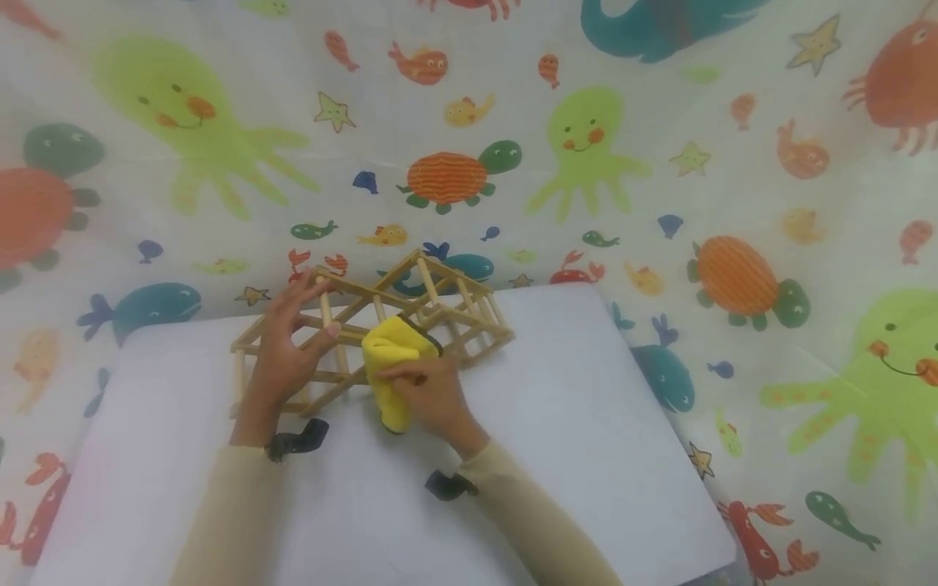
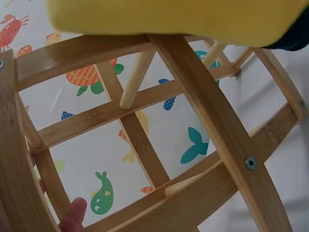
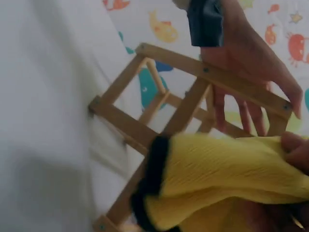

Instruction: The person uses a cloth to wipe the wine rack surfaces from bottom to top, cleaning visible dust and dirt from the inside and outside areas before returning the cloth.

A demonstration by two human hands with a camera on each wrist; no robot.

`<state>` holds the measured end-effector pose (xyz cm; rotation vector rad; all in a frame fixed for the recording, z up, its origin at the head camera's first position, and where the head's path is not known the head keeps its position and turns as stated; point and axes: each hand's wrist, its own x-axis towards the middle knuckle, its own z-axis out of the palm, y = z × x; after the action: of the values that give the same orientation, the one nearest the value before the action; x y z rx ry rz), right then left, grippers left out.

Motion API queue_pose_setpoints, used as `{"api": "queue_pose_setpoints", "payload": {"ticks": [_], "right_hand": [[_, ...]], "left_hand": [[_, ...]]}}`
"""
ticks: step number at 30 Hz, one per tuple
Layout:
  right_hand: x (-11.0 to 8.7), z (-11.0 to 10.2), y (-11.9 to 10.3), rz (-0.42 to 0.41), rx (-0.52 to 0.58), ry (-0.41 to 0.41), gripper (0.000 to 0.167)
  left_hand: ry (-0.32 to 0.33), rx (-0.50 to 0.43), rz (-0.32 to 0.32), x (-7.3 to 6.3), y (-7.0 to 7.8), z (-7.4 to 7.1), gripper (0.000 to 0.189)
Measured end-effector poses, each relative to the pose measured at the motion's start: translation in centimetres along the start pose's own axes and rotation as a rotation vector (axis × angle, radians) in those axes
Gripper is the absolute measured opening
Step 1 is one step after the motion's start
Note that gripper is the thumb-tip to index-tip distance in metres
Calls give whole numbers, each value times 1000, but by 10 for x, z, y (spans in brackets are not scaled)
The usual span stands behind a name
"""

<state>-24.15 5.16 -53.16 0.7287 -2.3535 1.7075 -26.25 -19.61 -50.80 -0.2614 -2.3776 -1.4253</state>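
Observation:
A wooden lattice rack [image 1: 352, 286], made of crossed slats joined by round dowels, stands on the white table. My left hand [image 1: 286, 358] grips its left end, thumb and fingers around the frame. A yellow cloth [image 1: 392, 346] with dark edging is pinched in my right hand [image 1: 436, 395] against the front middle of the rack. In the left wrist view, the cloth [image 2: 169, 17] overlaps the upper slats, and small bolts show at the slat joints. The right wrist view shows folded cloth [image 3: 217, 164] over the slats, with the left hand [image 3: 246, 63] behind them.
The white tabletop [image 1: 572, 423] extends around the rack and under both forearms. Behind and beside it hangs a sheet [image 1: 484, 106] printed with sea animals. Black straps [image 1: 296, 440] sit at both wrists.

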Motion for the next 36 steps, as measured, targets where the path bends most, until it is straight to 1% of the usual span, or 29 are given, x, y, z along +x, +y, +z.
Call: {"api": "queue_pose_setpoints", "payload": {"ticks": [2,5,6,8,10,12,14,17,19,22,25,29,31,33,35,36], "right_hand": [[-1,0,-4,-33,35,15,24],[4,-2,-19,-122,93,91,18],[8,-3,-25,-155,95,101,16],[16,-3,-37,-203,107,99,16],[24,0,-47,-234,97,66,17],[31,5,-54,-232,76,22,19],[36,13,-58,-219,32,-7,21],[40,23,-59,-194,-66,-19,24],[41,27,-58,-185,-130,-14,25],[42,27,-53,-165,-198,14,27],[42,21,-46,-139,-251,48,28],[42,12,-38,-118,-335,101,24],[43,9,-39,-137,-350,133,22],[44,8,-43,-179,-305,157,22],[46,9,-50,-240,-249,141,24],[47,11,-53,-273,-240,121,26]], "left_hand": [[-3,-11,5,0,0,-1,59],[5,-21,19,-1,2,-6,51],[13,-26,22,-2,2,-8,49],[24,-25,24,-2,1,-11,48],[29,-25,26,-2,-1,-12,50],[29,-33,33,-2,-6,-11,52],[37,-45,49,-1,-8,-10,54],[54,-64,71,0,-10,-8,56],[62,-66,81,-1,-9,-7,57],[58,-67,79,-1,-6,-8,56],[49,-66,62,-1,-5,-9,54],[34,-61,47,0,-7,-8,54],[29,-57,47,0,-8,-7,54],[28,-49,51,-1,-7,-7,54],[36,-35,51,-1,-5,-9,54],[43,-32,55,-2,-4,-9,53]]}}
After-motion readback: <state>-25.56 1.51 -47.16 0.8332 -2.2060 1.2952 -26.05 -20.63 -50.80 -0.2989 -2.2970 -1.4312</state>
